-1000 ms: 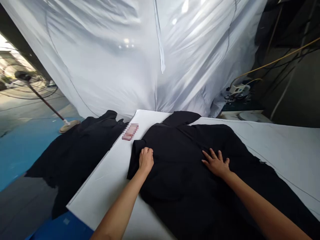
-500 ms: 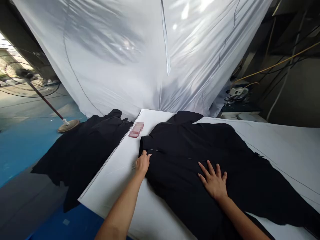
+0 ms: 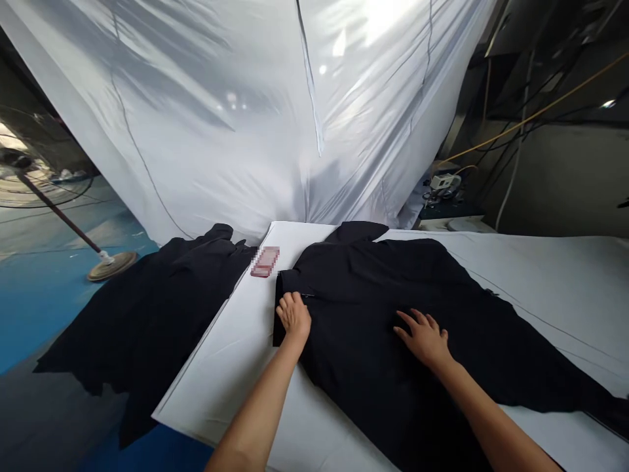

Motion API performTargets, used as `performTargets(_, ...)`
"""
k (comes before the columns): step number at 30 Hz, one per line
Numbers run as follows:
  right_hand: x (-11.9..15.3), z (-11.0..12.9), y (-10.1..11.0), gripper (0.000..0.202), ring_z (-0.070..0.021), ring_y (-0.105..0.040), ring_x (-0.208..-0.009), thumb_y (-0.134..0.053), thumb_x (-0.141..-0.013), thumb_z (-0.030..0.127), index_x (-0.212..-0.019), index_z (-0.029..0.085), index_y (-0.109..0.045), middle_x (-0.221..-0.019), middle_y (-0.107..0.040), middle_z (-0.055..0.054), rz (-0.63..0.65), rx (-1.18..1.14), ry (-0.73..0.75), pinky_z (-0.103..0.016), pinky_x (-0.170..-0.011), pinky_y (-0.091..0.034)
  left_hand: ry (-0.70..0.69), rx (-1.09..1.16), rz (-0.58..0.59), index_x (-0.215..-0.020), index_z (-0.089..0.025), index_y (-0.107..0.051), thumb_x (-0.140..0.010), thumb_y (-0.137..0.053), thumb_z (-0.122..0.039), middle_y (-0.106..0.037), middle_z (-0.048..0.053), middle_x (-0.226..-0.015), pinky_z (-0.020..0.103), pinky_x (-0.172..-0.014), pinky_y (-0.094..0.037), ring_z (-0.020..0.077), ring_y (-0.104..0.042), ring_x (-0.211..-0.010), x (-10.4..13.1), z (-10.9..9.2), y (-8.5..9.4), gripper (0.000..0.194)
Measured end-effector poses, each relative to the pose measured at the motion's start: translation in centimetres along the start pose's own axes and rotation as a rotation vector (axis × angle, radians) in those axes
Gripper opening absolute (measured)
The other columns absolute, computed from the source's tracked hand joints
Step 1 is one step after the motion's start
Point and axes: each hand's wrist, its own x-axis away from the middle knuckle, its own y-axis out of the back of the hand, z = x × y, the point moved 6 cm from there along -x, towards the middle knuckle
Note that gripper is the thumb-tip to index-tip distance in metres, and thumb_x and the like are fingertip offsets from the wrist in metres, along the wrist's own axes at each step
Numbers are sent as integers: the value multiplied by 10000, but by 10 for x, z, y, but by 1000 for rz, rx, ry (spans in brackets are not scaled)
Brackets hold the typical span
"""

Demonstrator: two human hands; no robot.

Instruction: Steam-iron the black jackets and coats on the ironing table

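A black garment [image 3: 393, 288] lies spread across a white table [image 3: 236, 341]. My left hand [image 3: 293, 313] rests on the garment's left edge, fingers curled against the cloth; whether it pinches the cloth is unclear. My right hand [image 3: 425, 335] lies flat on the middle of the garment with fingers spread. A small pinkish blurred object [image 3: 265, 261] sits on the table just beyond my left hand.
More black cloth [image 3: 147, 308] hangs off the table's left side toward the blue floor [image 3: 39, 301]. A large white sheet [image 3: 275, 111] hangs behind the table. A standing fan [image 3: 29, 177] is at the far left. Cables and equipment [image 3: 442, 187] stand at the back right.
The garment's left part has been drawn in from the table's left side. My left hand went from beside the edge onto the cloth. My right hand stayed flat on the garment.
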Motion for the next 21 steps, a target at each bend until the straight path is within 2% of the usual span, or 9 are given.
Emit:
performTargets(1, 5, -6, -3, 522, -357, -231, -1281, -316, -807, 566, -1274, 372, -445, -1398, -342, -31, -37, -9, 1, -598, -941, -258, -115, 30, 41, -984, -192, -543, -849, -418, -293, -538, 93, -1085, 375, -881, -358, 235, -474, -1057, 8, -15, -3, 210)
performTargets(3, 13, -18, -11, 499, -324, -265, -1274, -328, -819, 522, -1267, 347, -461, -1371, -386, -30, -62, -26, 15, -565, -963, -266, -373, 112, 206, -1060, -262, -551, -858, -387, -370, -544, 55, -1127, 383, -921, -341, 225, -457, -1088, 28, -47, -16, 282)
performTargets(5, 19, -29, -13, 490, -293, -269, -1279, -345, -828, 471, -1280, 318, -453, -1364, -401, -31, -73, -54, 66, -518, -988, -273, -513, 143, 376, -1213, -353, -468, -830, -381, -500, -453, 28, -1297, 462, -980, -278, 280, -357, -1208, 48, -66, -32, 419)
performTargets(8, 31, -59, 3, 471, -258, -275, -1279, -374, -832, 395, -1264, 241, -482, -1344, -419, -65, -190, -88, 38, -426, -1021, -264, -482, 52, 506, -1322, -446, -295, -753, -394, -635, -160, -29, -1478, 612, -998, -114, 399, -73, -1319, 57, -70, -54, 608)
performTargets(10, 46, -94, 17, 454, -256, -306, -1259, -400, -822, 337, -1244, 200, -499, -1325, -424, -98, -281, -106, -135, -405, -1027, -253, -465, -9, 552, -1326, -464, -263, -749, -401, -630, -99, -47, -1490, 633, -993, -77, 409, -5, -1323, 54, -70, -63, 616)
performTargets(13, 80, -155, 23, 505, -303, -358, -1219, -442, -794, 276, -1278, 131, -445, -1287, -424, -183, -332, -243, -517, -445, -992, -282, -418, -100, 559, -1306, -434, -338, -767, -479, -487, -156, -16, -1481, 667, -966, -100, 416, -51, -1319, 51, -79, -64, 560)
performTargets(16, 111, -204, 12, 600, -364, -313, -1243, -515, -748, 257, -1297, 55, -379, -1267, -404, -261, -384, -624, -852, -490, -983, -283, -514, -39, 433, -1275, -316, -438, -814, -441, -334, -293, 45, -1430, 570, -1019, -175, 316, -158, -1326, 68, -108, -52, 462)
performTargets(18, 119, -222, 0, 573, -382, -343, -1221, -562, -715, 262, -1217, 18, -435, -1201, -453, -290, -388, -871, -948, -498, -961, -324, -603, 69, 437, -1304, -321, -392, -837, -388, -394, -313, 42, -1419, 557, -1019, -199, 292, -174, -1325, 90, -128, -50, 473)
performTargets(21, 119, -231, -15, 435, -356, -562, -979, -585, -704, 317, -1045, 54, -516, -955, -591, -243, -338, -1099, -942, -485, -768, -481, -559, 91, 557, -1358, -422, -218, -762, -388, -618, -157, 0, -1480, 709, -930, -111, 423, -51, -1315, 116, -138, -61, 649)
